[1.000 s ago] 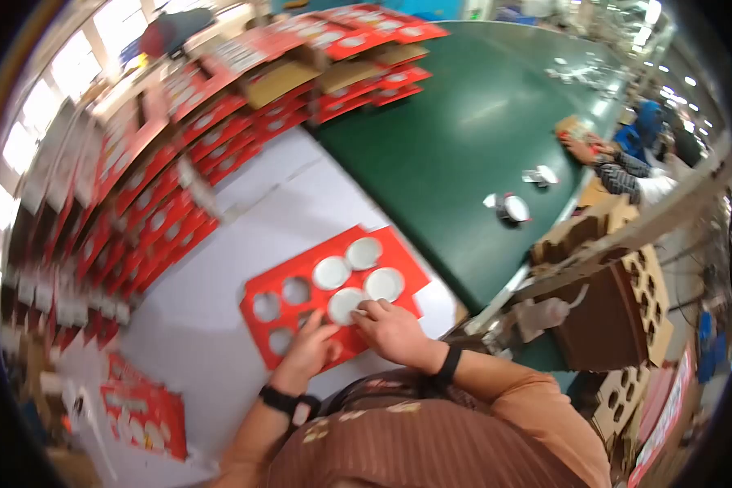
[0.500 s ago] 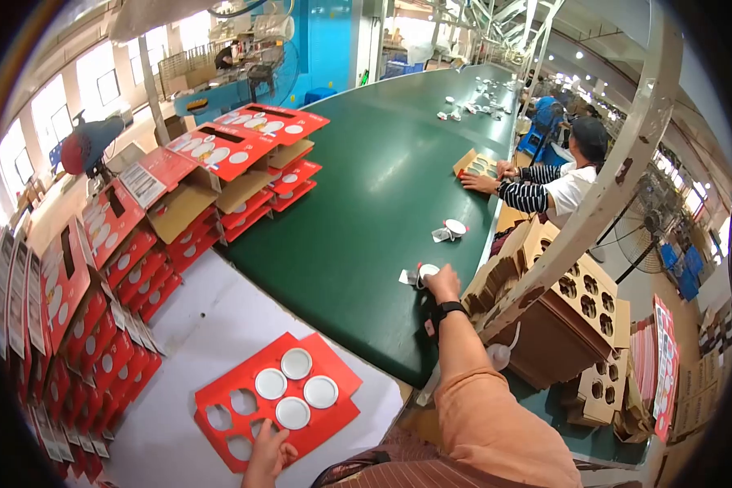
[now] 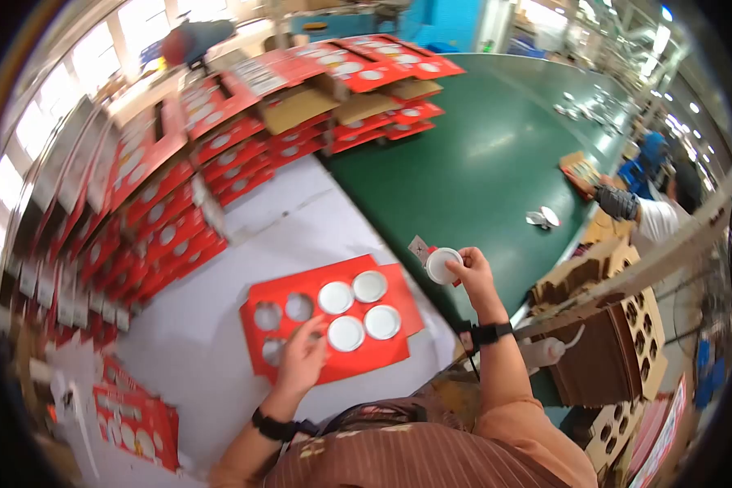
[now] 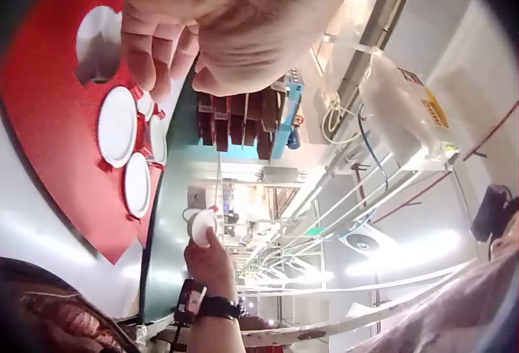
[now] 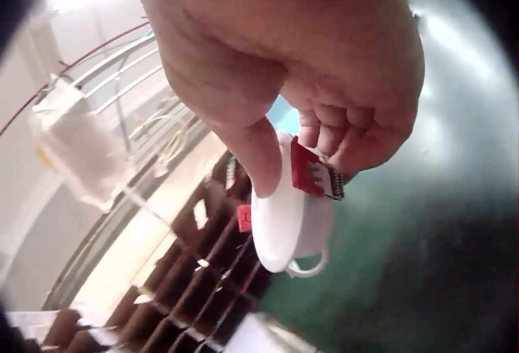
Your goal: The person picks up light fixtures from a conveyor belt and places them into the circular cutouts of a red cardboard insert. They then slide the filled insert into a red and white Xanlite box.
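My right hand (image 3: 478, 281) pinches a white cup (image 5: 280, 223) between thumb and fingers over the near edge of the green belt. A loop handle and a red printed tag show on the cup in the right wrist view. On the white table lies a red cardboard sleeve (image 3: 374, 358) with round cut-outs. Several white cups (image 3: 346, 333) sit in its right-hand holes; the left-hand holes hold none. Over the sleeve, beside those bare holes, is my left hand (image 3: 302, 362), its fingers loosely extended and holding nothing. Part of the sleeve is hidden behind it.
Stacked red cartons (image 3: 207, 122) line the left and back of the white table (image 3: 252, 220). Another cup (image 3: 542, 217) lies on the green belt (image 3: 464, 138). At the right, brown cardboard inserts (image 3: 602, 325) stand by a metal rail. Farther along, another person handles a carton (image 3: 579, 172).
My right hand reached out to a cup on the belt and has brought it back toward the sleeve. The left hand stays by the sleeve. The head view has swung back down.
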A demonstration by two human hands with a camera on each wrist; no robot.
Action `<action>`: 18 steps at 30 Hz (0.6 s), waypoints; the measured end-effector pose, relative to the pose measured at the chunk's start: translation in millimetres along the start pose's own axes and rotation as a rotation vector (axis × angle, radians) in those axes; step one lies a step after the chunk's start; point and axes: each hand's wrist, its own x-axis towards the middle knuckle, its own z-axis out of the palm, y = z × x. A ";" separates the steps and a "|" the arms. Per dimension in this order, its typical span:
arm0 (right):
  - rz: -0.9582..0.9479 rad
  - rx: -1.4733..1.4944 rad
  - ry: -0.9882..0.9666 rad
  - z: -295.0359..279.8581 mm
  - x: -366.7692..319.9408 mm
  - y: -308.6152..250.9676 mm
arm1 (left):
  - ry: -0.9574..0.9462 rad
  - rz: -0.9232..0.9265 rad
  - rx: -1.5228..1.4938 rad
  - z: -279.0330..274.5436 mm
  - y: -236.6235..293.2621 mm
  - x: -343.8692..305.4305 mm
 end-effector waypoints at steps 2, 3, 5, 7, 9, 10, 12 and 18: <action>-0.105 0.116 -0.139 37.6 -30.5 -16.8 | -0.036 0.266 0.181 8.8 7.7 4.5; -0.131 0.154 -0.212 53.3 -46.9 -26.2 | -0.030 0.334 0.211 14.4 7.3 5.3; -0.170 0.178 -0.336 79.8 -76.9 -41.5 | -0.069 0.275 0.096 25.8 32.5 -2.6; -0.192 0.200 -0.398 98.5 -103.4 -53.2 | -0.059 0.348 0.120 32.5 41.9 -8.5; -0.212 0.225 -0.492 106.0 -122.4 -57.8 | -0.080 0.301 0.108 25.5 41.4 -16.0; -0.254 0.215 -0.512 108.5 -128.8 -56.4 | -0.121 0.258 0.097 22.8 41.4 -19.0; -0.294 0.201 -0.536 109.1 -137.5 -56.4 | -0.143 0.269 0.028 18.7 44.1 -26.9; -0.447 -0.013 -0.643 103.4 -133.9 -31.8 | -0.205 0.441 0.212 5.0 46.4 -38.2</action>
